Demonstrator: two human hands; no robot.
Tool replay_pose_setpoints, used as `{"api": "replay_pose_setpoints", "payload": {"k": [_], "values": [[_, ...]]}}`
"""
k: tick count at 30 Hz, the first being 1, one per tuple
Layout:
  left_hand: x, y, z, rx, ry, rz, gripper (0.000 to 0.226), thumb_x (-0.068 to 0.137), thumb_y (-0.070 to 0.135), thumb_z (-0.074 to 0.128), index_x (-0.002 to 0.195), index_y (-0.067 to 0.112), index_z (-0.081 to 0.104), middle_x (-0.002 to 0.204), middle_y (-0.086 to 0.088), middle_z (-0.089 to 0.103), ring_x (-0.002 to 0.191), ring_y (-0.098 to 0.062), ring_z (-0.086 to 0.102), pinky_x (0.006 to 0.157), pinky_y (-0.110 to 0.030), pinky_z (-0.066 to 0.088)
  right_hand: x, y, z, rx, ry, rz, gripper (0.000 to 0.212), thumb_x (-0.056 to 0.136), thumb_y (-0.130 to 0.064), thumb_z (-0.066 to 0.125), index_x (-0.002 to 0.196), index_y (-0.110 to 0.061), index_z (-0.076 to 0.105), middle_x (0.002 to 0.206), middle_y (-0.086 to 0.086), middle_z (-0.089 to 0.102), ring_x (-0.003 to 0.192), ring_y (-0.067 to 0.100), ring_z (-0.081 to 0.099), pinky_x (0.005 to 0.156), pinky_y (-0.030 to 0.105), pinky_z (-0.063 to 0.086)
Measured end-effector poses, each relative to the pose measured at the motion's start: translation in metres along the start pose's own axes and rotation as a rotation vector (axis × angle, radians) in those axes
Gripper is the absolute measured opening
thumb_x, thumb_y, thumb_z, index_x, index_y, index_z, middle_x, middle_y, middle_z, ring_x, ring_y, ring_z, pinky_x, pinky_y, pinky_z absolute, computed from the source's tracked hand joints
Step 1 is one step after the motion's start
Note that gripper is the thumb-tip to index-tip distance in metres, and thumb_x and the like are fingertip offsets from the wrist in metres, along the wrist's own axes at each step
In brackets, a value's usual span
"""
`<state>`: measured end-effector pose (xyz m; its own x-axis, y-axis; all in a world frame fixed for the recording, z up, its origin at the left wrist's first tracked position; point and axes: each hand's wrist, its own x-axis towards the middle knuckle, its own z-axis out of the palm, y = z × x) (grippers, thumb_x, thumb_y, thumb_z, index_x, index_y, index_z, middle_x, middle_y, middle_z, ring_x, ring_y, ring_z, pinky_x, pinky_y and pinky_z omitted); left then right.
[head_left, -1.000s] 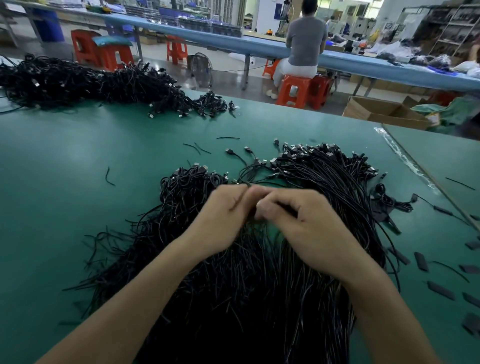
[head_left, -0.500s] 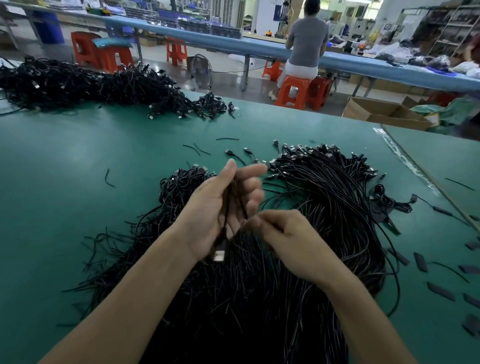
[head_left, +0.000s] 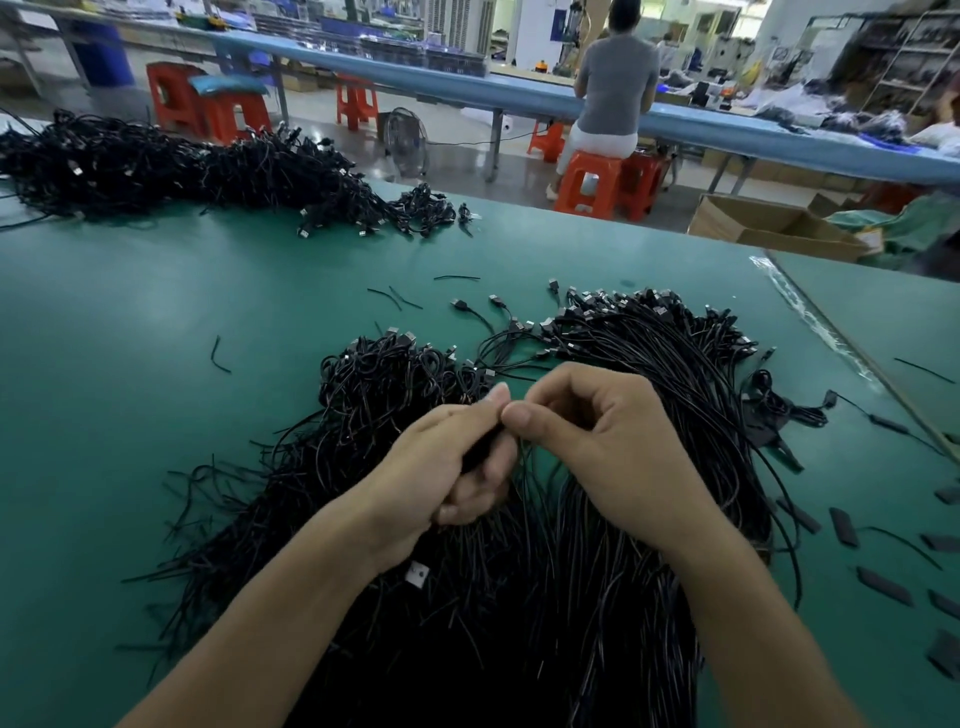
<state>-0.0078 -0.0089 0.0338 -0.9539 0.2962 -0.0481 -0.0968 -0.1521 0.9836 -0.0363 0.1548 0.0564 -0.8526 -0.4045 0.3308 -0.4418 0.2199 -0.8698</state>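
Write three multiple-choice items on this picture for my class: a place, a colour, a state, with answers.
1. Where does the far pile of cables lie? A) far left of the green table B) in a box C) on a stool
2. What colour is the stool under the seated person? A) blue B) orange C) white
3. What is the left hand doing? A) lying flat B) holding scissors C) gripping a bundle of cables
Answers: 1 A, the pile spreads over the table's far-left corner; 2 B, its legs are orange; 3 C, it is curled round black cables.
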Motion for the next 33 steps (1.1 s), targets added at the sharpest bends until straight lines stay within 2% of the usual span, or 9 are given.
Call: {"api": "replay_pose_setpoints", "payload": {"k": [3, 6, 8, 13, 16, 19, 25, 30, 33], "values": [[0.000, 0.005, -0.006, -0.318, -0.081, -0.043, 0.053, 0.098, 0.044, 0.043, 0.049, 0.023, 0.043, 0.037, 0.010, 0.030, 0.029, -0.002, 0.025, 0.035, -0.019, 0.013, 0.000, 0.009, 0.007, -0.026, 0.067, 0.069, 0.023, 0.085, -0.045, 0.065, 0.076, -0.025, 0.069, 0.064, 0.005, 0.061, 0.054, 0.007, 0.046, 0.050, 0.029, 0.038], [0.001, 0.010, -0.015, -0.679, -0.187, -0.003, 0.049, 0.099, 0.039, 0.043, 0.055, 0.020, 0.050, 0.041, 0.009, 0.042, 0.032, -0.001, 0.037, 0.034, -0.015, 0.027, -0.006, 0.015, 0.013, -0.109, 0.032, 0.154, 0.018, 0.096, -0.032, 0.060, 0.082, -0.025, 0.070, 0.063, -0.002, 0.065, 0.045, 0.004, 0.039, 0.043, 0.021, 0.031], [0.005, 0.011, -0.014, -0.761, -0.087, 0.053, 0.050, 0.098, 0.043, 0.045, 0.060, 0.018, 0.064, 0.051, 0.006, 0.053, 0.040, -0.003, 0.050, 0.039, -0.013, 0.041, -0.012, 0.015, 0.019, -0.154, -0.058, 0.174, 0.021, 0.099, -0.029, 0.058, 0.081, -0.028, 0.070, 0.063, -0.002, 0.064, 0.044, 0.005, 0.040, 0.042, 0.020, 0.031], [0.017, -0.002, -0.007, -0.330, 0.310, 0.390, 0.043, 0.094, 0.037, 0.046, 0.098, 0.005, 0.075, 0.096, -0.012, 0.076, 0.090, -0.023, 0.075, 0.073, -0.025, 0.059, -0.021, 0.007, 0.029, -0.279, -0.306, 0.131, 0.019, 0.102, -0.022, 0.051, 0.094, -0.021, 0.069, 0.066, -0.001, 0.059, 0.050, 0.006, 0.043, 0.047, 0.024, 0.035], [0.016, -0.009, -0.012, 0.246, 0.463, 0.484, 0.037, 0.097, 0.036, 0.045, 0.102, 0.010, 0.071, 0.090, -0.004, 0.077, 0.085, -0.016, 0.075, 0.074, -0.027, 0.060, -0.021, -0.001, 0.022, -0.330, -0.367, 0.058, 0.017, 0.100, -0.019, 0.054, 0.097, -0.019, 0.070, 0.075, -0.009, 0.061, 0.064, 0.007, 0.053, 0.057, 0.018, 0.039], [0.010, -0.007, -0.012, 0.580, 0.295, 0.337, 0.040, 0.099, 0.039, 0.044, 0.078, 0.018, 0.072, 0.070, -0.001, 0.073, 0.063, -0.015, 0.070, 0.060, -0.030, 0.058, -0.015, -0.006, 0.008, -0.357, -0.245, -0.014, 0.014, 0.095, -0.022, 0.064, 0.086, -0.020, 0.073, 0.075, -0.010, 0.067, 0.070, 0.006, 0.061, 0.064, 0.020, 0.046], [0.004, -0.002, -0.005, 0.326, 0.061, 0.066, 0.058, 0.101, 0.048, 0.037, 0.054, 0.022, 0.058, 0.042, 0.007, 0.044, 0.035, -0.008, 0.038, 0.039, -0.016, 0.034, -0.012, -0.004, -0.003, -0.152, 0.017, -0.089, 0.009, 0.083, -0.020, 0.078, 0.075, -0.022, 0.074, 0.071, -0.013, 0.071, 0.066, 0.004, 0.067, 0.063, 0.010, 0.046], [-0.002, 0.000, -0.017, 0.134, -0.213, -0.076, 0.055, 0.096, 0.060, 0.043, 0.056, 0.022, 0.039, 0.047, 0.004, 0.043, 0.038, -0.010, 0.039, 0.039, -0.016, 0.032, -0.014, 0.006, 0.000, 0.133, -0.109, 0.040, 0.017, 0.084, -0.030, 0.073, 0.085, -0.015, 0.065, 0.080, 0.001, 0.069, 0.073, 0.018, 0.064, 0.068, 0.032, 0.053], [-0.002, -0.001, -0.017, 0.172, -0.161, -0.128, 0.057, 0.103, 0.049, 0.041, 0.052, 0.024, 0.037, 0.053, 0.001, 0.051, 0.047, -0.013, 0.047, 0.047, -0.018, 0.039, -0.013, 0.008, 0.001, 0.018, -0.150, 0.081, 0.012, 0.088, -0.025, 0.072, 0.083, -0.022, 0.062, 0.079, 0.003, 0.068, 0.072, 0.025, 0.063, 0.070, 0.044, 0.053]]}}
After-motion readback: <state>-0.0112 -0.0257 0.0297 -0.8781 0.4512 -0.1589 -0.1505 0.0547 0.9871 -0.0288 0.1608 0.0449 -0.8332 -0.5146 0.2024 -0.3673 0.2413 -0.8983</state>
